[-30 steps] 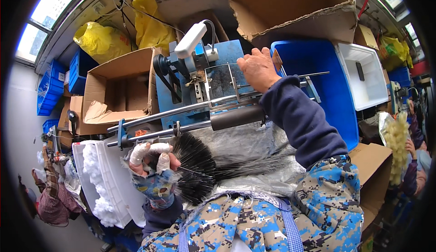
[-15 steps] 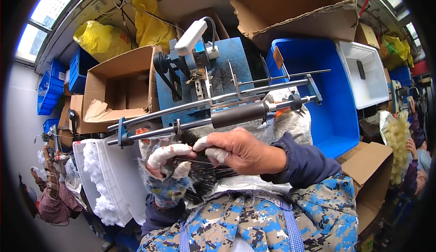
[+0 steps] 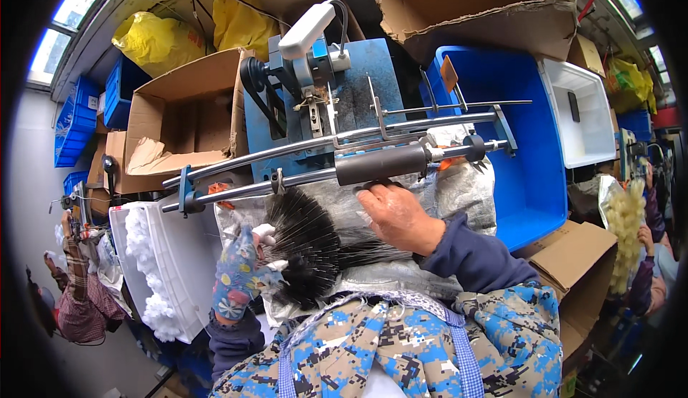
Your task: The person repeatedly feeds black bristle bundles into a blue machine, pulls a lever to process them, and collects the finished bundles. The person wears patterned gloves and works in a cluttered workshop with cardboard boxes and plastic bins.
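Note:
My left hand (image 3: 247,269), in a frayed floral glove with white-wrapped fingers, is closed on the edge of a black bristle brush (image 3: 308,244). Its bristles fan out to the right of the glove. Thin dark strands (image 3: 365,252) stretch from the fan across my lap towards the right. My right hand (image 3: 398,215) is just below the dark padded sleeve (image 3: 380,164) of a metal rod, back of the hand up. Its fingertips are largely hidden, so I cannot tell whether they hold anything. Silvery sheeting (image 3: 344,208) lies beneath both hands.
A blue machine (image 3: 373,64) with parallel steel rods stands ahead. Left are a cardboard box (image 3: 147,122) and a white bin (image 3: 183,283) holding white fluffy pieces. To the right sit a blue tub (image 3: 530,208) and an opened carton (image 3: 573,258). Other people work at both sides.
My hands have parted: the right moved up and right towards the padded sleeve, the left slightly left and down. More of the black bristle fan now shows between them.

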Motion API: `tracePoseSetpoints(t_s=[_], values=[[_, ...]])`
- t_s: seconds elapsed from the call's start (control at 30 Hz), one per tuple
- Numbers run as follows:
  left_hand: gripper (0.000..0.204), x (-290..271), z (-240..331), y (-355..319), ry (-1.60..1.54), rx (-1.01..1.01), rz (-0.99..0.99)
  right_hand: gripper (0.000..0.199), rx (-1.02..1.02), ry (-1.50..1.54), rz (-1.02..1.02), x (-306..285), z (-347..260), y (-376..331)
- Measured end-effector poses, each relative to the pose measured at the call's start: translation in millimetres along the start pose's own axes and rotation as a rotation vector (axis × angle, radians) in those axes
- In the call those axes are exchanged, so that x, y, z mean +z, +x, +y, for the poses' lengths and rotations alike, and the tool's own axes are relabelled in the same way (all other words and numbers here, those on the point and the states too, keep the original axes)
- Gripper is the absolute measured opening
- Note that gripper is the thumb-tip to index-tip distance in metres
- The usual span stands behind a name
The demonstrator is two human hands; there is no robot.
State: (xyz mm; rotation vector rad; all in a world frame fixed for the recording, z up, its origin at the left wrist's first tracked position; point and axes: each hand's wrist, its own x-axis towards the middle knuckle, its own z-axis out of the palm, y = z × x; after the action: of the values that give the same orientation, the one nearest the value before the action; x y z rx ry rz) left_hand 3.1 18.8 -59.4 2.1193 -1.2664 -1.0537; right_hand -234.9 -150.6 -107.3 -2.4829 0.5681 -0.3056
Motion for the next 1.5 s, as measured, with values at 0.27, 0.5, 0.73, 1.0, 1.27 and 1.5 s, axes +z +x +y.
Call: tracePoseSetpoints(t_s=[0.27, 0.5, 0.73, 1.0, 1.27, 1.5], values=[[0.062, 19.8, -13.7, 0.6, 0.55, 0.323, -0.098, 0.015, 0.278, 0.209, 0.214, 63.9, 3.1, 59.9], [0.044, 17.4, -33.1, 14.3, 0.371, 0.489, 0.013, 0.012, -0.003, 0.078, 0.151, 67.1, 16.1, 52.4], [0.043, 13.4, -25.9, 22.5, 0.272, 0.376, 0.15, 0.026, -0.102, 0.087, 0.164, -20.8, -18.8, 5.1], [0.058, 16.3, 0.4, 39.3, 0.405, 0.566, 0.248, 0.008, 0.044, -0.49, 0.314, -58.8, 49.1, 126.6], [0.057, 6.7, 13.4, 27.4, 0.371, 0.593, 0.406, 0.016, 0.187, -0.505, 0.154, -39.8, 69.0, 144.8], [0.047, 14.4, 33.9, 20.3, -0.106, 0.457, 0.431, 0.014, 0.119, -0.498, 0.189, -38.3, 70.3, 143.8]])
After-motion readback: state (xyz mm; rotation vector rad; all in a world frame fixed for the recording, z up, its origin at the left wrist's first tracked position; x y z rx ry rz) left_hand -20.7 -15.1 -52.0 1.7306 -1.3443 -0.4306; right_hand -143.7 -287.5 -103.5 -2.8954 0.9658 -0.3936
